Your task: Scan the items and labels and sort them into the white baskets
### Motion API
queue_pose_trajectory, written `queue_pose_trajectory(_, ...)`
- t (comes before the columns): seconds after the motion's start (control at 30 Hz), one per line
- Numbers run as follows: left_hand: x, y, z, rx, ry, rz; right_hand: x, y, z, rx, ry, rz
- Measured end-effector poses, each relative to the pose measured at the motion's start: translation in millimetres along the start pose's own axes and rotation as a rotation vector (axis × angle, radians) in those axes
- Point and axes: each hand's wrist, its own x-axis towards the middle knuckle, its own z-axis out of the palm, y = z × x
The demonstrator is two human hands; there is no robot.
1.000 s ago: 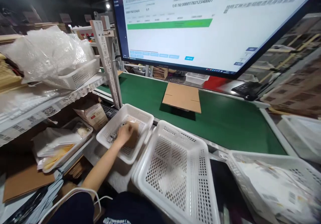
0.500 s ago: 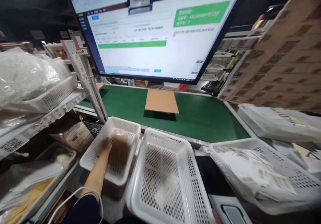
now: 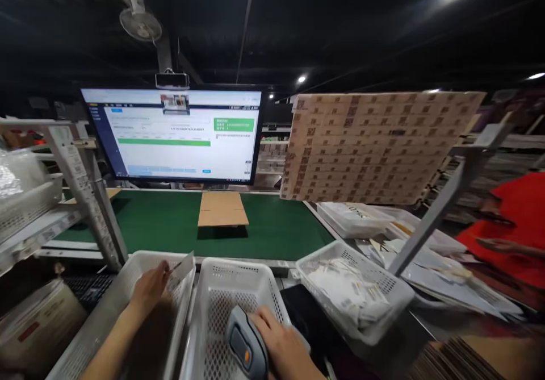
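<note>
Left hand [image 3: 150, 287] pinch-tight on perhaps a slip [image 3: 183, 267], right hand [image 3: 281, 341] around scanner [image 3: 246, 343]

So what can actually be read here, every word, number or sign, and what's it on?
Monitor: one number seems to end "0001"; the rest is too blurred.
Shelf post labels: too small.
Brown board: rows of code-like marks, too small.
Carton, lower left: lettering blurred.
White packets: print blurred.
White slip in the left hand, handheld scanner in the right hand: no readable text.
</note>
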Motion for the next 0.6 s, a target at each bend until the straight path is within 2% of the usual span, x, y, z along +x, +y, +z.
queue_pose_trajectory(0.07, -5.9, 32.1, -2.6, -0.086, -0.117, 0.140, 9.3, -33.5, -22.4, -0.071, -0.124, 0.012)
queue_pose_trajectory(0.13, -16.1, 61.6, -1.6, -0.208, -0.192, 0.261, 12.7, -52.5, -34.8, -0.134, -0.199, 0.041)
queue_pose_trajectory(0.23, -31.0, 88.1, 10.9, -0.313, -0.268, 0.330, 6.5, -56.6, -34.3, -0.175, -0.267, 0.078)
queue_pose_trajectory(0.3, -36.6, 89.5, 25.9, -0.354, -0.338, 0.350, -4.3, -51.0, -26.0, -0.170, -0.316, 0.101)
queue_pose_trajectory(0.37, -36.8, 77.2, 42.5, -0.356, -0.371, 0.288, -18.3, -42.9, -15.6, -0.152, -0.377, 0.119)
queue_pose_trajectory(0.4, -35.1, 66.3, 50.1, -0.331, -0.355, 0.199, -25.9, -38.0, -10.0, -0.142, -0.406, 0.127)
queue_pose_trajectory(0.5, -28.6, 20.4, 66.2, -0.184, -0.233, -0.186, -46.8, -19.9, 7.2, -0.097, -0.436, 0.146)
queue_pose_trajectory(0.6, -32.6, -24.0, 75.1, -0.053, -0.168, -0.501, -59.0, 0.1, 22.8, -0.047, -0.381, 0.153)
